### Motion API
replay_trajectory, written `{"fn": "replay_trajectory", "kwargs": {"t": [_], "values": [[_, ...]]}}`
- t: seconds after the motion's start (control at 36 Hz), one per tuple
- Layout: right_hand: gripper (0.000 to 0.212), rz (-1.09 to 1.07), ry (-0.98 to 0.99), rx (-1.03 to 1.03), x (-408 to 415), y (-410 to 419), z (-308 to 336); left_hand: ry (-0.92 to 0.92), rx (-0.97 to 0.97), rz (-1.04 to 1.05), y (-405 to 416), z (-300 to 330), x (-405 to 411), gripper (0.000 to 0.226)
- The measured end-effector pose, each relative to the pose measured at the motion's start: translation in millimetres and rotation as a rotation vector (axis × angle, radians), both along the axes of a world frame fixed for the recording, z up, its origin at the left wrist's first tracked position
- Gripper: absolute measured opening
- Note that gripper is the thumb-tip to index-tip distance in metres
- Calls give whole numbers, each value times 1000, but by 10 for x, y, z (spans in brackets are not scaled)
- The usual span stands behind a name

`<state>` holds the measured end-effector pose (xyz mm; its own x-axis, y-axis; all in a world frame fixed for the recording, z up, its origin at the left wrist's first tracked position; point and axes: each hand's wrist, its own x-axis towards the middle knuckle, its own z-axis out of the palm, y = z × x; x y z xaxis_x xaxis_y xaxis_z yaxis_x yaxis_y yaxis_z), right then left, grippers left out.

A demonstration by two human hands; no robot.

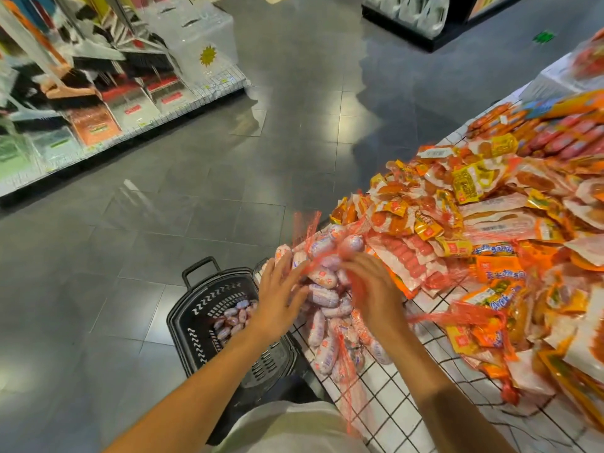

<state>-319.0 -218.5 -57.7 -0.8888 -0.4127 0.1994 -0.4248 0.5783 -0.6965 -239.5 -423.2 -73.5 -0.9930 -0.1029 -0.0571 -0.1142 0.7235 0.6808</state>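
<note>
Net bags of small pink-white sausages [322, 289] lie heaped at the near corner of a white display table [385, 380] with a black grid pattern. My left hand [277, 289] lies against the left side of the heap, fingers straight and spread. My right hand [369, 286] is on top of the heap, fingers curled into the red netting; motion blur hides the exact grip. A black shopping basket [196, 325] stands on the floor to the left of the table, below my left forearm, with more such sausages [232, 317] inside.
Orange and yellow packets of sausage snacks [474, 204] cover the table to the right. A shelf rack [108, 103] with brooms and dustpans runs along the far left. Grey tiled floor [196, 197] lies between. Another dark display stand [425, 21] is at the top.
</note>
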Motion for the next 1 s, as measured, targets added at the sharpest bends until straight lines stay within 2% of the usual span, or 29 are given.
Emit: {"fn": "replay_trajectory", "kwargs": {"t": [0.08, 0.14, 0.22, 0.28, 0.39, 0.5, 0.58, 0.78, 0.89, 1.0], "values": [[92, 147, -99, 226, 187, 34, -154, -71, -205, -106, -2, -97, 50, 66], [99, 146, -88, 281, 288, 93, -211, -114, -280, -124, -18, -128, 66, 71], [92, 129, -129, 312, 375, 154, -198, -189, -365, -159, -53, -149, 41, 73], [87, 133, -143, 318, 422, 164, -146, -232, -355, -182, -79, -156, 12, 73], [62, 79, -165, 243, 529, 119, 48, -212, -234, -180, -135, -118, 9, 70], [55, 7, -142, 130, 667, 32, 277, -78, -66, -156, -226, -3, 168, 66], [47, -12, -132, 35, 756, -41, 389, -81, -20, -122, -348, 61, 400, 67], [45, 206, -137, -53, 979, -515, 406, -145, -52, 23, -813, 33, 1201, 65], [49, 370, -224, 56, 1193, -915, 251, -133, -61, 129, -1097, -42, 1818, 65], [51, 490, -304, 150, 1463, -1409, 83, -220, -51, 248, -1354, -121, 2408, 65]]}}
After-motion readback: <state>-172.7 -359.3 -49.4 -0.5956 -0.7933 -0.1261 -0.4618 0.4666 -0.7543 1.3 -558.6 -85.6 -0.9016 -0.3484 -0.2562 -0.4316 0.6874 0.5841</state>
